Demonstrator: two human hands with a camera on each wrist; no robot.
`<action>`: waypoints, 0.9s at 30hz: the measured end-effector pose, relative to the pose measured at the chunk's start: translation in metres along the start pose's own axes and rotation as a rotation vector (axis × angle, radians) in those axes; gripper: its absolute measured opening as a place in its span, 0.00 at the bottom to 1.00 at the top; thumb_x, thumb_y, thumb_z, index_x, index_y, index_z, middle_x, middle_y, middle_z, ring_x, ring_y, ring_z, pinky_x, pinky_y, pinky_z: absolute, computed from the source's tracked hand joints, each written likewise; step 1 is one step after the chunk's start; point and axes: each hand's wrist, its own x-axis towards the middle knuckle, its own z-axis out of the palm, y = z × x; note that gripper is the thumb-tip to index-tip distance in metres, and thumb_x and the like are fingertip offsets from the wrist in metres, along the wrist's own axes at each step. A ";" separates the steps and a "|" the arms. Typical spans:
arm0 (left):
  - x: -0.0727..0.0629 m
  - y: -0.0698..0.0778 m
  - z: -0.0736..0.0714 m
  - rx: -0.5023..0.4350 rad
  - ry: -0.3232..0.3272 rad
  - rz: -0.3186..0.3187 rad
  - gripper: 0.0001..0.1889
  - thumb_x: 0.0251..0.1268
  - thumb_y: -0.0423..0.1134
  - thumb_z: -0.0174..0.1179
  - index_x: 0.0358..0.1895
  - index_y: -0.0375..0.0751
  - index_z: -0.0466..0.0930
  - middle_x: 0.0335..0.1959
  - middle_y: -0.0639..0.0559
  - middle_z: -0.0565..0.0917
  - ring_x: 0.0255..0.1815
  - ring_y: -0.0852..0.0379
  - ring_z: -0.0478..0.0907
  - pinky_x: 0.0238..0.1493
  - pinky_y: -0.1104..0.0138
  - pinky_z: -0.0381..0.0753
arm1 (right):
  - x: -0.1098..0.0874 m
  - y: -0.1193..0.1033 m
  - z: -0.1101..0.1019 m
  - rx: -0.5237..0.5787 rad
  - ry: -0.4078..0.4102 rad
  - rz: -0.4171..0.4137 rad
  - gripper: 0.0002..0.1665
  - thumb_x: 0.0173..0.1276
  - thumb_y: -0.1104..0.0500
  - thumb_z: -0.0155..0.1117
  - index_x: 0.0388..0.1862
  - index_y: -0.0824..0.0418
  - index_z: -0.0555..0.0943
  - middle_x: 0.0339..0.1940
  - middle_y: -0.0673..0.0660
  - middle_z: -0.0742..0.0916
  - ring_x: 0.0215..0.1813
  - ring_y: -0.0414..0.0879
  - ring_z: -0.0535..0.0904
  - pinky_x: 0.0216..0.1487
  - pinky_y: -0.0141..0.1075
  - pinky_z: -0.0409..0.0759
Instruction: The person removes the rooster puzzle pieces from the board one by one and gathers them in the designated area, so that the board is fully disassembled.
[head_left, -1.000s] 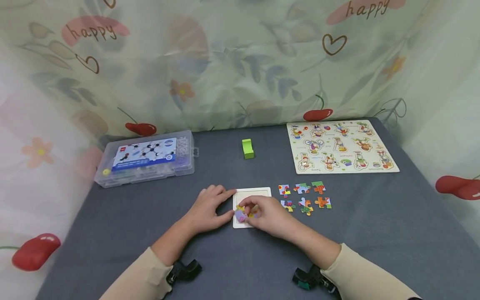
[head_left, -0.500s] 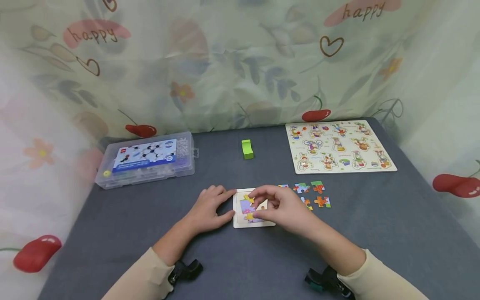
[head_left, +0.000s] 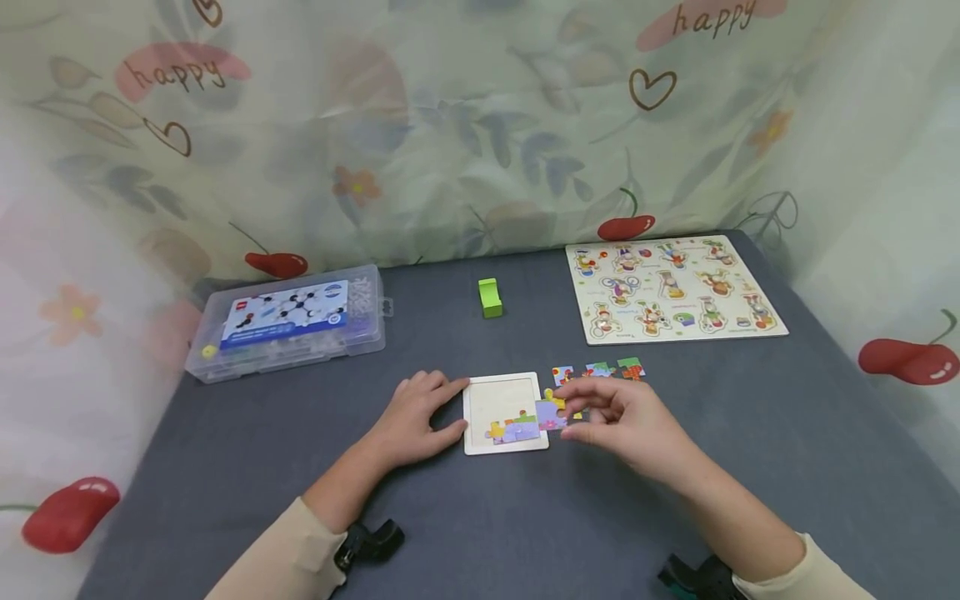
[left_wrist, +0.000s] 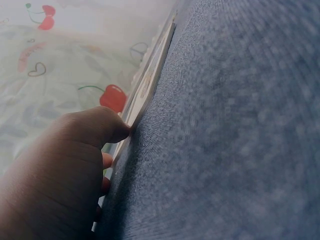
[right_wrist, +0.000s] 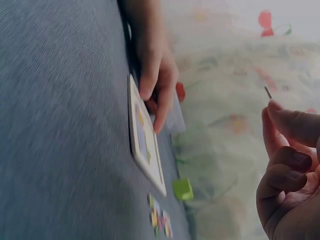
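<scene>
A pale square puzzle tray [head_left: 491, 396] lies on the table, with a few joined purple, yellow and green pieces [head_left: 519, 428] along its near side. My left hand [head_left: 418, 421] rests at the tray's left edge, its thumb and index finger spread and touching the rim; the left wrist view shows the thumb [left_wrist: 107, 127] against that edge. Over the tray's right rim, my right hand [head_left: 630, 425] pinches a purple jigsaw piece [head_left: 550, 413] with a yellow top. The right wrist view shows this piece [right_wrist: 268, 92] edge-on between thumb and finger, raised off the table.
Loose jigsaw pieces [head_left: 631, 368] lie right of the tray, partly hidden by my right hand. Farther back are a clear plastic case [head_left: 360, 333], a green block [head_left: 491, 298] and a board with cartoon figures [head_left: 678, 292]. A patterned curtain [head_left: 450, 125] hangs behind.
My right hand has moved rightward from over the tray to its right edge, carrying the purple jigsaw piece and uncovering the joined pieces. My left hand has stayed at the tray's left edge.
</scene>
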 end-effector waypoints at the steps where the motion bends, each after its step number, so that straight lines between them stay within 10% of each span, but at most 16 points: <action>1: 0.000 0.000 0.000 -0.001 0.000 0.001 0.31 0.69 0.55 0.62 0.72 0.48 0.76 0.43 0.55 0.75 0.37 0.57 0.63 0.40 0.61 0.61 | -0.003 0.002 -0.003 -0.015 0.016 -0.007 0.23 0.59 0.65 0.79 0.54 0.67 0.85 0.42 0.60 0.88 0.24 0.43 0.74 0.28 0.30 0.73; 9: 0.001 0.001 -0.001 -0.002 -0.001 0.001 0.31 0.68 0.54 0.62 0.72 0.47 0.76 0.44 0.55 0.75 0.39 0.57 0.64 0.41 0.61 0.62 | -0.021 0.024 -0.018 -0.124 0.091 -0.045 0.21 0.56 0.66 0.81 0.49 0.63 0.88 0.36 0.58 0.82 0.22 0.41 0.67 0.24 0.33 0.68; 14: 0.000 0.001 0.000 -0.009 0.003 -0.003 0.31 0.69 0.54 0.62 0.72 0.47 0.76 0.44 0.55 0.75 0.38 0.57 0.64 0.41 0.61 0.62 | -0.025 0.036 -0.023 -0.178 0.110 0.078 0.22 0.55 0.63 0.83 0.50 0.63 0.88 0.24 0.52 0.71 0.22 0.39 0.61 0.24 0.33 0.63; 27: 0.000 0.001 -0.001 0.005 -0.016 -0.008 0.31 0.69 0.55 0.61 0.73 0.48 0.75 0.44 0.55 0.75 0.39 0.57 0.64 0.41 0.61 0.61 | -0.015 0.068 -0.015 -0.292 -0.061 0.214 0.23 0.55 0.58 0.83 0.50 0.61 0.89 0.17 0.46 0.63 0.21 0.38 0.57 0.28 0.32 0.62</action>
